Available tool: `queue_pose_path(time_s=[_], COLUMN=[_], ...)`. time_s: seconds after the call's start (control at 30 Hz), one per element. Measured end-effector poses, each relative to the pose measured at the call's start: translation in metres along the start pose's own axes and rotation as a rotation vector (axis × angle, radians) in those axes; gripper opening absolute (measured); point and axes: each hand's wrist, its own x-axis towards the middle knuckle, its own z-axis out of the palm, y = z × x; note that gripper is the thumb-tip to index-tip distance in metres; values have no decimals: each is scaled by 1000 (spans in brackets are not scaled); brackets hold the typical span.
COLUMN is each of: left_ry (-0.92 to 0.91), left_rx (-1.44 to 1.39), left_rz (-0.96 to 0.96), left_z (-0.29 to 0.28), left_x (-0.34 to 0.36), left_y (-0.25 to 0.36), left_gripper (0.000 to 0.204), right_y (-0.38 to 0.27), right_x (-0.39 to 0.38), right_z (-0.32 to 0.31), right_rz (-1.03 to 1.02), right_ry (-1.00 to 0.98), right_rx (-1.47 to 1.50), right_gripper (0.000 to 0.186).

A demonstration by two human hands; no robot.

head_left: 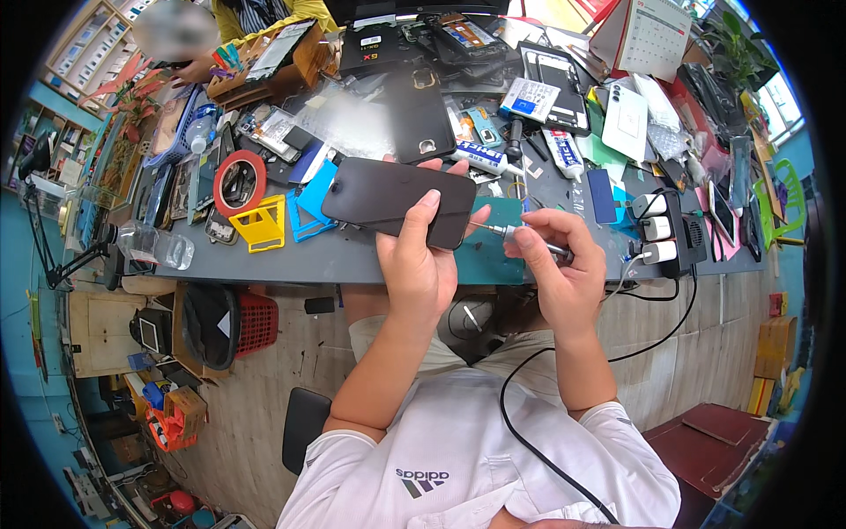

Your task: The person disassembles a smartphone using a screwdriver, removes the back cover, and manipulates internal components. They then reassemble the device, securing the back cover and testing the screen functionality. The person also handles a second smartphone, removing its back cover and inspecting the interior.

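Observation:
My left hand point(418, 247) grips a dark smartphone point(388, 196), its thumb across the black screen and fingertips showing past the far edge. The phone is tilted over the near edge of the desk. In my right hand point(564, 264) is a thin screwdriver point(504, 230), pinched between thumb and fingers. Its tip points left and meets the phone's right end; whether it sits in a screw there is too small to tell. Beneath both hands lies a green work mat point(500, 264). Yellow point(263, 225) and blue point(310, 204) plastic phone stands are left of the phone.
Behind the phone, the desk is crowded with opened phones, glue tubes point(564, 152) and a white phone point(625, 122). A red tape roll point(240, 182) and a plastic bottle point(157, 244) are at left. Chargers in a power strip point(677, 234) stand at right. Another person point(273, 13) sits across.

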Motion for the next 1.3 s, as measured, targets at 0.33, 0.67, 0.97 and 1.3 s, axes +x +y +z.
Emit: queue_pose_path(time_s=[0.33,0.67,0.97,1.3], left_ry=[3,7,1,5], left_rx=[-3,-1,9,7], left_rz=[-3,-3,6,6], left_z=[0,0,1,1], left_x=[0,0,-1,0], left_y=[-1,-1,-1,-1], left_gripper=[76,76,76,76], right_y=[-7,-3,-3,-5], right_x=[0,0,1,1], right_z=[10,12,9,6], right_rz=[38,-44,-36,13], right_ry=[89,85,73,39], right_rx=[56,122,41,13], right_gripper=[40,40,36,37])
